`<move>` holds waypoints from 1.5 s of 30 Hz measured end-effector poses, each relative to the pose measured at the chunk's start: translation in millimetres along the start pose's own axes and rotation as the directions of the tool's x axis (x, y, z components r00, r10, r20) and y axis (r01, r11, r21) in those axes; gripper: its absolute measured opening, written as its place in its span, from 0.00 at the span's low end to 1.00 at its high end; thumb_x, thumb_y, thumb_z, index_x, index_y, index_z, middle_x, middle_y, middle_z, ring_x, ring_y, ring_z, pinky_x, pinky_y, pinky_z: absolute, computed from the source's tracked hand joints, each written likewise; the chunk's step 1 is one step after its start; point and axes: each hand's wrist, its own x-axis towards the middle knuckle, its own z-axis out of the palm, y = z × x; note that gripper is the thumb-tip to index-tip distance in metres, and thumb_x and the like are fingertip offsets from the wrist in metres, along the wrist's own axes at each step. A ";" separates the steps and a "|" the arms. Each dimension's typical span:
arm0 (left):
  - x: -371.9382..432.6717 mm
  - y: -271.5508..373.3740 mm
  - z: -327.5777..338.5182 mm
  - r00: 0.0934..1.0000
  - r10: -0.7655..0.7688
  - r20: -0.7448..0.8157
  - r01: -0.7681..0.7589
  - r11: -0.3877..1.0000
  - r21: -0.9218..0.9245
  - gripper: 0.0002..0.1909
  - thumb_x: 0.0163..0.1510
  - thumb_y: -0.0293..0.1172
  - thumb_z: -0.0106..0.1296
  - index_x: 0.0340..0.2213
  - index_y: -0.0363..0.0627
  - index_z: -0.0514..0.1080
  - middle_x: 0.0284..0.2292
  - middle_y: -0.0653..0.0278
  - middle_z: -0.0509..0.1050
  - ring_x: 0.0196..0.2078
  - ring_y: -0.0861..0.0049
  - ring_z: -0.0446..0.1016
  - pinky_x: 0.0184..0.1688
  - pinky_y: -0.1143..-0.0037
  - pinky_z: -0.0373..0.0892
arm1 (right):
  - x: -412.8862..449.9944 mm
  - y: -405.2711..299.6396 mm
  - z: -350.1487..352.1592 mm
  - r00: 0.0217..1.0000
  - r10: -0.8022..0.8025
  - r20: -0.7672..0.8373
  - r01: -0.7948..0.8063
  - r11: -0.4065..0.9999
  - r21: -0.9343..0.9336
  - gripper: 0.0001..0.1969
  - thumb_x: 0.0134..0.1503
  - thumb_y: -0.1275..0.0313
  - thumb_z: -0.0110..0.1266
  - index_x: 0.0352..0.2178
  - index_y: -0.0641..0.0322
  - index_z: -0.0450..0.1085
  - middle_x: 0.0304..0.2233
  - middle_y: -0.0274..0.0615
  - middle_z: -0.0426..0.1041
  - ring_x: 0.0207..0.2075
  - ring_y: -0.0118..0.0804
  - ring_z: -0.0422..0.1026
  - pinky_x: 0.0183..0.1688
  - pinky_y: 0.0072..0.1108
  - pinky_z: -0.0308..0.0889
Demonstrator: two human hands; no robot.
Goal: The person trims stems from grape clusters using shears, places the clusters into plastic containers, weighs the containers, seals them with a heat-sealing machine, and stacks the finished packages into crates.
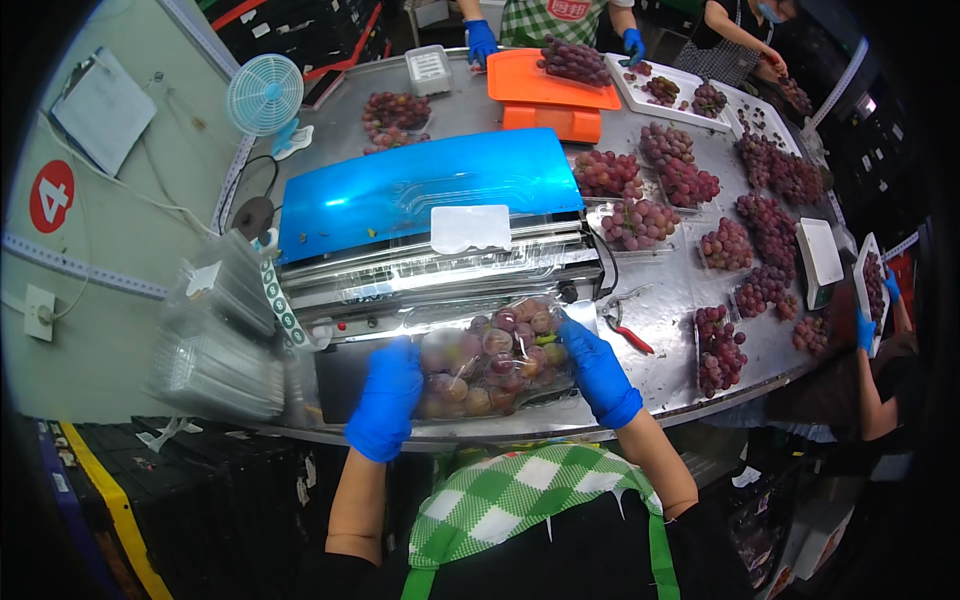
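Observation:
A clear plastic pack of red grapes (499, 360) lies between my hands, with plastic film about it and a white label over its left part. My left hand (386, 397), in a blue glove, grips its left end. At its right end, my right hand (600, 371), gloved too, holds the film or the pack's edge. Right behind the pack stands a film-wrapping machine (435, 262) with a blue cover (427, 187); a clear film sheet with a white label (470, 228) lies across its front. A roll strip of round stickers (283, 304) hangs at the machine's left.
Stacked clear plastic trays (217, 360) stand left; a small fan (266, 94) is behind them. Red-handled pruning shears (628, 334) lie right of the machine. Grape bunches (765, 232) cover the right side. An orange scale (551, 82) stands at the back. Several co-workers are around the table.

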 end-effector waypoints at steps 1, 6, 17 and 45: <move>-2.4 26.5 5.3 0.992 -0.117 0.038 0.122 0.984 -0.131 0.12 0.48 0.29 0.30 0.24 0.38 0.65 0.20 0.64 0.68 0.19 0.83 0.63 0.19 0.82 0.60 | 1.7 2.9 -0.6 1.000 0.004 -0.007 -0.003 0.993 0.117 0.23 0.51 0.64 0.42 0.46 0.66 0.51 0.39 0.39 0.62 0.38 0.24 0.60 0.41 0.14 0.55; 5.5 23.2 6.5 0.986 -0.157 0.049 0.152 0.985 0.080 0.22 0.50 0.37 0.24 0.28 0.37 0.67 0.25 0.62 0.71 0.18 0.83 0.66 0.20 0.84 0.61 | -9.5 6.5 18.4 0.939 -0.332 -0.088 0.230 0.797 -0.559 0.30 0.49 0.56 0.41 0.47 0.67 0.47 0.38 0.52 0.62 0.39 0.37 0.63 0.40 0.21 0.58; 22.5 19.9 4.2 0.990 -0.099 0.104 0.015 0.795 0.606 0.09 0.40 0.27 0.41 0.16 0.35 0.68 0.14 0.55 0.67 0.19 0.73 0.67 0.21 0.77 0.63 | 3.5 -19.7 14.5 0.995 0.081 -0.053 -0.093 0.658 -0.747 0.39 0.44 0.47 0.40 0.44 0.75 0.47 0.28 0.58 0.66 0.32 0.49 0.66 0.33 0.28 0.61; -12.3 24.6 33.1 0.806 0.590 0.041 -0.530 0.691 0.491 0.33 0.37 0.37 0.53 0.45 0.42 0.54 0.45 0.53 0.56 0.45 0.66 0.59 0.45 0.74 0.56 | 121.8 -28.5 -9.1 0.923 -0.316 -0.220 0.289 0.946 -0.144 0.27 0.48 0.57 0.42 0.44 0.66 0.51 0.39 0.47 0.62 0.39 0.37 0.63 0.40 0.21 0.57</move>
